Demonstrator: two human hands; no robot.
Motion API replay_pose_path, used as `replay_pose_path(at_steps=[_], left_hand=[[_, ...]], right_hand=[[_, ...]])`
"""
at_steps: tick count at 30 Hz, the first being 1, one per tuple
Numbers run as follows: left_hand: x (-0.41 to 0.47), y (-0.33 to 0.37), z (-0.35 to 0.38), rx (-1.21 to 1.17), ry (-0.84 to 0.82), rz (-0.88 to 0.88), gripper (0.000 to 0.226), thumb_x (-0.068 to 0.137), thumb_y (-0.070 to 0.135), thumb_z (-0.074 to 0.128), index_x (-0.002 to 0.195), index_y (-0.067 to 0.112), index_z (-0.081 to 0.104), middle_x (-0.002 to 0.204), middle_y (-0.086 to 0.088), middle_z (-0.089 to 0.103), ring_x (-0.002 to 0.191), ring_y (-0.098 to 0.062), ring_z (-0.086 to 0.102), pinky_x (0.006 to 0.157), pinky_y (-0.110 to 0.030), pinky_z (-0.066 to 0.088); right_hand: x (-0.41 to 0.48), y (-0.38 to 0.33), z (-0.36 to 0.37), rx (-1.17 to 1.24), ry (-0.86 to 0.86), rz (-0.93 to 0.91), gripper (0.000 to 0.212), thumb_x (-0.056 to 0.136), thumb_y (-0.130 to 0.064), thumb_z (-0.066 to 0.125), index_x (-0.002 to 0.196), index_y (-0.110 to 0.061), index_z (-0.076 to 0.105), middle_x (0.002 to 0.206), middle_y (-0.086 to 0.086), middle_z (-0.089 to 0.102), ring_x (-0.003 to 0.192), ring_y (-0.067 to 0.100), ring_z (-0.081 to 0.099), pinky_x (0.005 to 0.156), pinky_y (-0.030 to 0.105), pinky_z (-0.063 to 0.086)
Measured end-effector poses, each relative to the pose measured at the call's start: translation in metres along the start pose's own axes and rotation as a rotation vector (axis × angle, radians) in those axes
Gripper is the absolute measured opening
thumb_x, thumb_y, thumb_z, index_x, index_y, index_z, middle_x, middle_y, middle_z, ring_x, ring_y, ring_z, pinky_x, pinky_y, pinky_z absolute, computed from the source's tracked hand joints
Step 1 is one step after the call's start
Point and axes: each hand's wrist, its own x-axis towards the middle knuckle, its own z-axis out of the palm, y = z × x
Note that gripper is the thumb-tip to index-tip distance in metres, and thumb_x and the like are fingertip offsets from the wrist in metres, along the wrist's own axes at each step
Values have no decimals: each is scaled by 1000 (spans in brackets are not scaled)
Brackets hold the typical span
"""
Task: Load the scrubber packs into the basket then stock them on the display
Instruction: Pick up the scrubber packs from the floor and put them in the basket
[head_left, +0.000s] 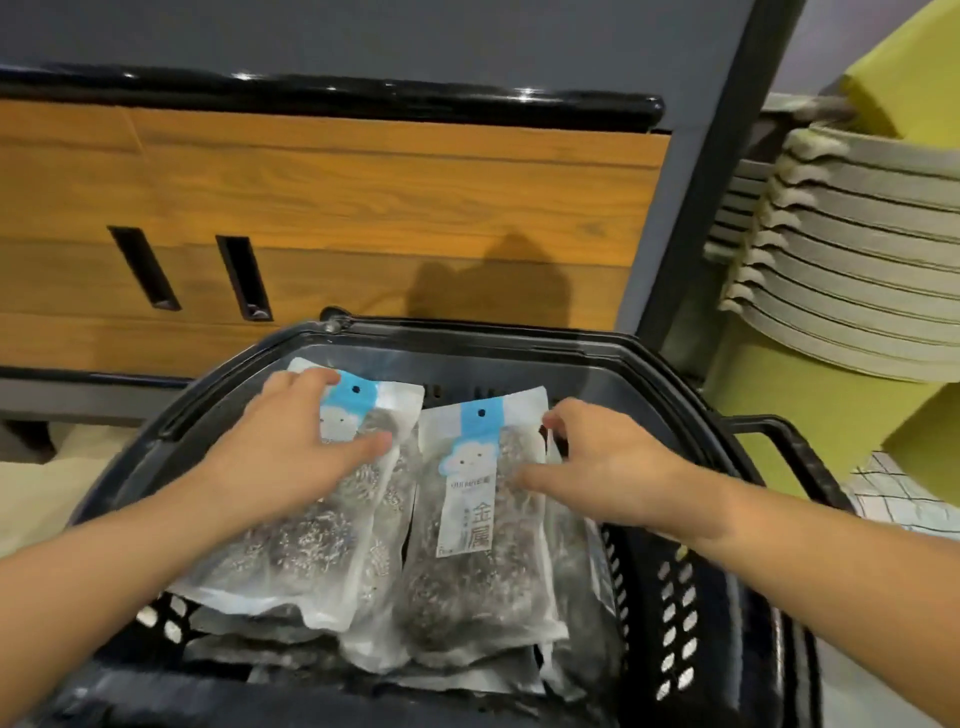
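Note:
A black plastic basket (691, 613) sits low in front of me, filled with several clear scrubber packs of grey steel wool. My left hand (280, 447) grips the top left pack (311, 551) near its blue header, thumb across its face and fingers over its far edge. My right hand (608, 462) grips the right pack (483, 561), which bears a blue cloud label; its thumb lies on the front and its fingers curl round the pack's right edge. More packs lie underneath, partly hidden.
A wooden display panel (363, 208) with two dark slots (244, 278) and a black top rim stands behind the basket. A dark upright post (696, 208) rises at right, beside a stack of beige trays (857, 260) and yellow-green shelving (779, 405).

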Motion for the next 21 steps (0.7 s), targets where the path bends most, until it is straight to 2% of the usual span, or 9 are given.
replay_pose_path(at_steps=[2, 5, 8, 11, 13, 16, 19, 21], left_hand=[[5, 37, 8, -39, 18, 92, 82, 78, 60, 68, 145, 24, 38, 144, -3, 40, 123, -22, 50, 95, -37, 43], [9, 109, 33, -189, 11, 217, 77, 76, 62, 70, 138, 24, 46, 132, 2, 48, 119, -17, 51, 97, -34, 42], [0, 202, 73, -362, -47, 329, 78, 64, 68, 70, 127, 26, 53, 117, 4, 54, 110, -19, 56, 97, -39, 48], [-14, 279, 109, -462, -122, 426, 59, 74, 59, 74, 121, 29, 54, 112, 6, 57, 102, -14, 59, 91, -36, 51], [-29, 338, 145, -491, -198, 472, 55, 75, 57, 75, 118, 30, 53, 108, 7, 57, 98, -12, 59, 87, -33, 50], [-56, 411, 200, -555, -326, 487, 61, 73, 58, 76, 122, 29, 53, 104, 10, 55, 98, -13, 59, 80, -31, 48], [-74, 459, 270, -552, -468, 453, 56, 81, 53, 72, 125, 27, 51, 109, 6, 56, 92, -10, 57, 76, -30, 43], [-87, 476, 317, -524, -532, 396, 51, 82, 50, 71, 121, 24, 50, 104, 8, 54, 84, -3, 52, 69, -26, 41]], right_hand=[[-8, 9, -28, 14, 86, -32, 51, 88, -47, 69, 124, -15, 54, 108, -4, 62, 101, 16, 60, 87, 32, 51], [-30, 50, -72, 35, 240, -36, 48, 87, -46, 70, 122, -17, 57, 102, -4, 65, 94, 17, 63, 85, 32, 51], [-69, 121, -114, 76, 392, 69, 41, 87, -45, 70, 116, -19, 58, 99, -4, 66, 90, 18, 64, 79, 31, 48], [-103, 191, -142, 131, 481, 191, 44, 88, -42, 71, 123, -18, 59, 106, -2, 69, 94, 18, 65, 82, 32, 51], [-133, 255, -158, 112, 553, 299, 45, 88, -40, 71, 124, -15, 60, 106, -2, 67, 96, 18, 64, 82, 29, 49], [-175, 361, -163, 95, 587, 465, 48, 87, -39, 72, 125, -13, 59, 104, 1, 66, 98, 22, 64, 87, 34, 52], [-213, 458, -150, 94, 546, 619, 50, 87, -39, 71, 127, -13, 57, 109, 3, 67, 95, 22, 63, 73, 28, 48], [-235, 518, -133, 76, 481, 718, 57, 88, -40, 70, 134, -12, 53, 119, 6, 65, 103, 24, 62, 79, 28, 50]])
